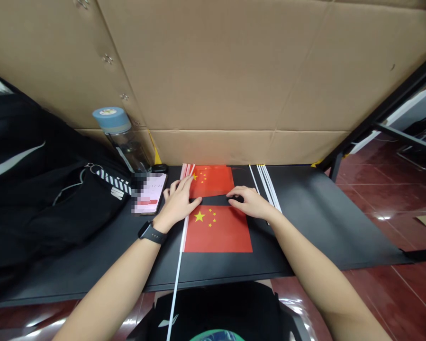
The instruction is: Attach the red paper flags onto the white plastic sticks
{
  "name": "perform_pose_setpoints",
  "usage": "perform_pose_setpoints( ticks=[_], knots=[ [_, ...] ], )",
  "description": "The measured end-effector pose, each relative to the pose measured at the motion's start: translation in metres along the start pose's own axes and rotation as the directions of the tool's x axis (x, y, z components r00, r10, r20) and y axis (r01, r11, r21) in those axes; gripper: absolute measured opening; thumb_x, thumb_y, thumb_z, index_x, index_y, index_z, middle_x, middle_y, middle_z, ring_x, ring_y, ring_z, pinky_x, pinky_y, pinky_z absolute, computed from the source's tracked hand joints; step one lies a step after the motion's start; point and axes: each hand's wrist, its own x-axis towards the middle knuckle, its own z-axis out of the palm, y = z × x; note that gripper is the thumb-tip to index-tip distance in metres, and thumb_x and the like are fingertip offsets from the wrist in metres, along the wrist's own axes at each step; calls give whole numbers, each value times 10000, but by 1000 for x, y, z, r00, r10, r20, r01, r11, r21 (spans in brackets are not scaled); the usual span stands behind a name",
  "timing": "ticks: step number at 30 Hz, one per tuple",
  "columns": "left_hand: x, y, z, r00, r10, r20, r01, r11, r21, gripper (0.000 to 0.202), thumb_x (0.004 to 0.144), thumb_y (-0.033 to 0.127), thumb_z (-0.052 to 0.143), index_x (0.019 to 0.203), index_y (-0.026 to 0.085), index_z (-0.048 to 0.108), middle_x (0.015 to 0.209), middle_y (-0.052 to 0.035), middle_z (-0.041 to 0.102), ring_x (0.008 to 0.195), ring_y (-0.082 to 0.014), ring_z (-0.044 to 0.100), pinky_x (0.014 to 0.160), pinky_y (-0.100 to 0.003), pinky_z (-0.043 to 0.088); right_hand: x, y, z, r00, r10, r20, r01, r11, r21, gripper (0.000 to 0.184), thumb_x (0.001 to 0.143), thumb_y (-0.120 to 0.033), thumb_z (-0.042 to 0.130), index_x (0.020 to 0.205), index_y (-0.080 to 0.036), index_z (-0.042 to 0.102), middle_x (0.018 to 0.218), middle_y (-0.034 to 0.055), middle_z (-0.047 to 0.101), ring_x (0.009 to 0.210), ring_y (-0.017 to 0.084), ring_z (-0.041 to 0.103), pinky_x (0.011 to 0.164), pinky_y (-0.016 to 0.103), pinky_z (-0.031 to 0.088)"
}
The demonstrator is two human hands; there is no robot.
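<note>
My left hand (179, 199) lies over the left edge of a stack of small red flags (214, 182) with yellow stars, fingers stretched out and thumb apart. At the lower right corner of that stack is my right hand (250, 201), its fingers bent and a gap showing between thumb and forefinger. Nearer to me, a single red flag (220, 234) lies flat, with a white stick (177, 279) along its left side reaching past the table's front edge. Several loose white sticks (267, 184) lie just beyond my right hand, partly covered by it.
On the left are a phone (150, 192), a clear bottle with a blue lid (122, 135) and a black bag (56, 189). A cardboard wall (216, 85) stands behind the black table (322, 227). A dark metal frame (383, 106) rises at the right.
</note>
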Motion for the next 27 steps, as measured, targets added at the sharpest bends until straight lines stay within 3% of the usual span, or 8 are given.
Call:
perform_pose_setpoints(
  ticks=[3, 6, 8, 11, 16, 22, 27],
  knots=[
    [3, 0, 0, 999, 47, -2, -47, 999, -17, 792, 987, 457, 522, 1700, 236, 257, 1741, -126, 330, 1518, -426, 323, 1128, -619, 368, -2, -2, 1, 999, -31, -17, 29, 993, -115, 226, 977, -368, 621, 1123, -268, 761, 1384, 132, 636, 1291, 348, 556, 1056, 578, 445],
    [6, 0, 2, 998, 56, 12, -56, 998, -24, 779, 1016, 462, 471, 1716, 243, 209, 1754, -116, 304, 1529, -421, 311, 1130, -615, 373, -4, -2, 5, 999, -29, 21, 33, 977, -209, 374, 992, -455, 601, 1326, -311, 688, 1631, 127, 459, 1472, 412, 384, 1088, 644, 392],
    [7, -1, 2, 999, 45, 15, -45, 999, -5, 770, 1027, 471, 449, 1719, 246, 197, 1767, -122, 266, 1519, -433, 323, 1127, -626, 375, -5, 0, 8, 998, -11, 68, 27, 971, -237, 492, 1015, -502, 553, 1475, -330, 583, 1684, 122, 410, 1516, 418, 338, 1107, 673, 361],
    [3, -2, 3, 1000, 19, 10, -20, 999, 51, 751, 1018, 473, 473, 1703, 255, 255, 1784, -134, 197, 1497, -467, 342, 1115, -649, 382, -3, 2, 14, 995, 23, 94, 3, 962, -272, 577, 1036, -539, 496, 1573, -330, 476, 1708, 130, 381, 1544, 410, 326, 1125, 696, 330],
    [-3, 1, 1, 998, -63, 16, 61, 990, 129, 720, 1000, 485, 502, 1651, 209, 364, 1775, -177, 198, 1517, -497, 321, 1139, -665, 383, -1, 0, 19, 994, 47, 97, -14, 950, -313, 599, 1063, -589, 413, 1584, -298, 466, 1731, 140, 340, 1573, 374, 307, 1155, 677, 307],
    [-3, 4, -1, 989, -101, 109, 82, 982, 172, 686, 1048, 504, 384, 1672, 228, 324, 1789, -125, 183, 1575, -445, 301, 1192, -621, 385, -2, -5, 20, 996, 81, 35, -61, 914, -401, 635, 1083, -624, 329, 1579, -261, 489, 1706, 145, 391, 1535, 361, 368, 1161, 611, 325],
    [-2, 3, -2, 987, -97, 125, 72, 979, 192, 694, 1054, 513, 371, 1674, 204, 327, 1776, -139, 229, 1586, -412, 309, 1200, -608, 380, 1, -6, 20, 997, 75, 14, -61, 891, -450, 622, 1090, -574, 346, 1584, -227, 495, 1669, 166, 440, 1495, 372, 408, 1140, 589, 349]
  ],
)
